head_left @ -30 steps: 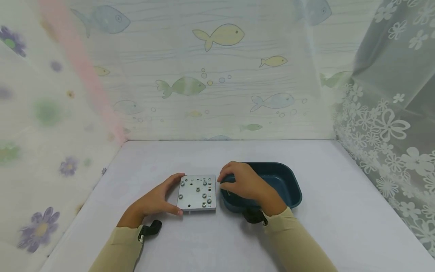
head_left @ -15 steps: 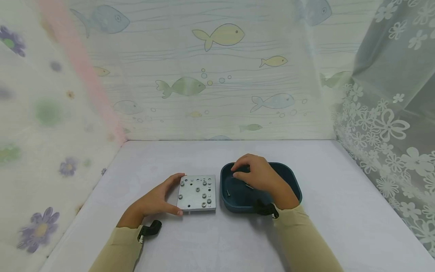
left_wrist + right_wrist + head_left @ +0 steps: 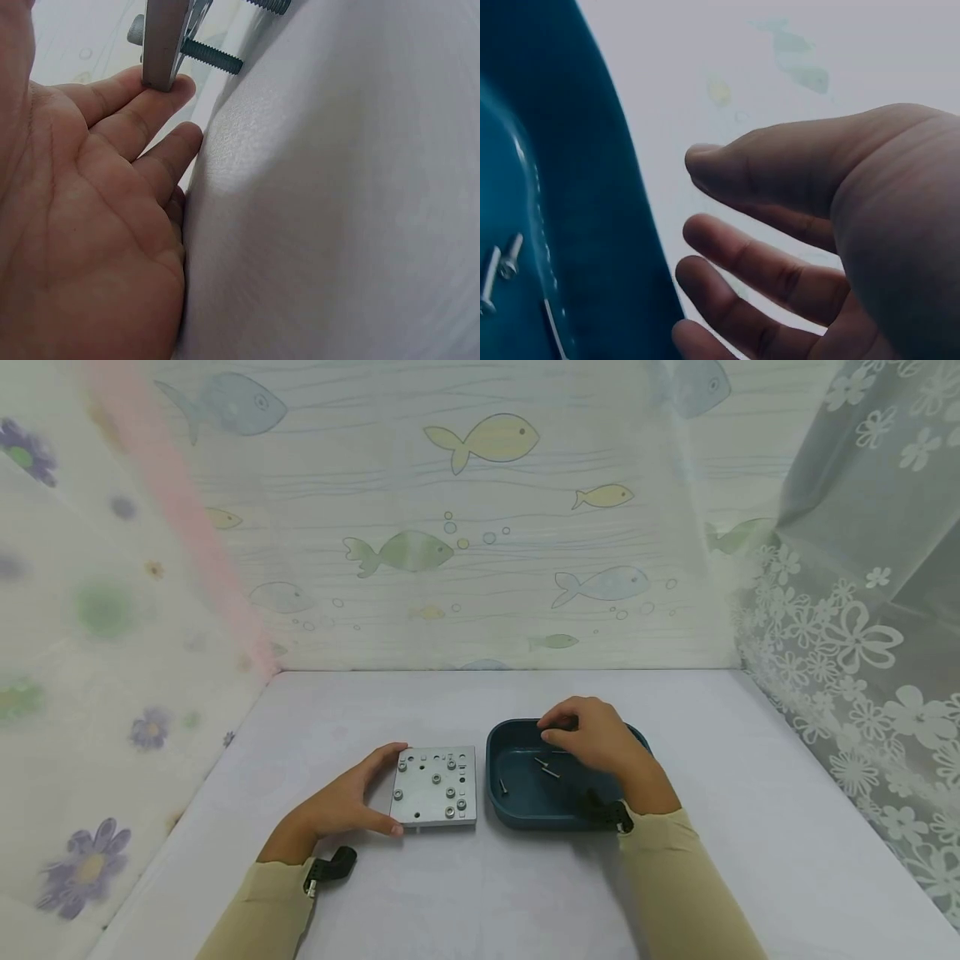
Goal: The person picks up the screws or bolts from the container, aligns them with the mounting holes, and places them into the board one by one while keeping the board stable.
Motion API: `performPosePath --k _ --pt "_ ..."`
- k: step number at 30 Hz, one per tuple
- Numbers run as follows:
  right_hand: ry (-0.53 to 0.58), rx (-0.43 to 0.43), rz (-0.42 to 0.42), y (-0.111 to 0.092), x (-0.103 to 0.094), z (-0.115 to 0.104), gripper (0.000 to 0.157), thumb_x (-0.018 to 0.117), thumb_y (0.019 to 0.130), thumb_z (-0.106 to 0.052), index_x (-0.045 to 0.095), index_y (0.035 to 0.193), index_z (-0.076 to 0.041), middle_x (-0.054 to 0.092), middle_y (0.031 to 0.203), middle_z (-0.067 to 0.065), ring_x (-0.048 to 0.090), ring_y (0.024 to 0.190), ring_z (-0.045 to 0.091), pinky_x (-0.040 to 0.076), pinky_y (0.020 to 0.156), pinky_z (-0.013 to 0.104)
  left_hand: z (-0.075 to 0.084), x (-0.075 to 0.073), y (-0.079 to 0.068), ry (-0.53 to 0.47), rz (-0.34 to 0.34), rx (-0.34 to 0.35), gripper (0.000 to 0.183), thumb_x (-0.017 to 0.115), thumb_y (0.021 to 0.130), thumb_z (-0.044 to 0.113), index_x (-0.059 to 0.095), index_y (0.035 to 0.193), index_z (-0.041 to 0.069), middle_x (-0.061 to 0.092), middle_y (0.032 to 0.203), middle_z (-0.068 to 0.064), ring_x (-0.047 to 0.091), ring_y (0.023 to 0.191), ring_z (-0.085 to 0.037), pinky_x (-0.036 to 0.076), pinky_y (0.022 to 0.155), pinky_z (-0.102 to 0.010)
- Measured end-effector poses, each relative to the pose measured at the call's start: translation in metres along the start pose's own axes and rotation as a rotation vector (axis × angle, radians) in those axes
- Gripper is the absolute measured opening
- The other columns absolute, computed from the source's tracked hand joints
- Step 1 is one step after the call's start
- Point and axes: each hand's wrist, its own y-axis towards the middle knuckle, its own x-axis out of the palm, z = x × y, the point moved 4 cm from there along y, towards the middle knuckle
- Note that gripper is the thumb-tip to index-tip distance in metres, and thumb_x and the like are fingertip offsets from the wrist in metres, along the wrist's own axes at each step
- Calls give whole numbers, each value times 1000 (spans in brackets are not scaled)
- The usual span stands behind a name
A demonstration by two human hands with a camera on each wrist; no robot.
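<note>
A square silver metal plate point(image 3: 423, 800) stands left of centre on the white table, with several socket-head screws point(image 3: 437, 778) set in its holes. My left hand point(image 3: 337, 803) holds the plate's left side, thumb at the near corner and forefinger at the far one. In the left wrist view fingertips rest against the plate edge point(image 3: 161, 56), and a threaded screw shank point(image 3: 214, 56) sticks out beneath. Over the far side of a dark blue tray point(image 3: 525, 822) hovers my right hand point(image 3: 603, 739), fingers loosely bent, thumb apart, nothing between them. Loose screws point(image 3: 551, 772) lie in the tray.
The tray's wall point(image 3: 615, 165) rises close beside the right fingertips in the right wrist view. White table cloth point(image 3: 480, 902) spreads in front of both arms. A fish-print curtain point(image 3: 495, 493) hangs behind, with floral curtains on both sides.
My right hand has moved right and slightly away, from the tray's left rim to above its far side, uncovering the screws inside. My left hand and the plate have stayed put.
</note>
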Motion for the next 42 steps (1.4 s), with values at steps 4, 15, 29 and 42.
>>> performPosePath --k 4,15,29,42 --pt "-3 41 -7 0 -3 8 19 72 96 -21 80 113 -16 73 118 5 69 106 24 57 88 44 0 0 0 3 4 3 129 101 58 41 28 163 24 30 169 0 17 160 -31 9 126 -66" --pt "-16 115 -35 2 -6 27 23 69 98 -23 79 116 -13 74 119 7 67 114 30 56 94 48 -1 -1 -1 -2 3 9 128 101 59 41 28 163 25 30 169 1 17 160 -30 9 126 -65" --pt "-30 207 -73 -1 -7 44 26 69 96 -23 79 115 -8 79 94 4 73 84 14 57 80 38 3 0 -2 -3 3 9 127 100 60 40 28 163 23 30 169 0 17 160 -30 10 126 -65" --pt "26 261 -258 -5 4 50 34 55 103 -15 71 127 2 76 104 11 71 82 17 57 70 32 3 0 -2 -2 -1 17 126 100 60 39 28 162 22 31 168 0 17 160 -30 10 126 -65"
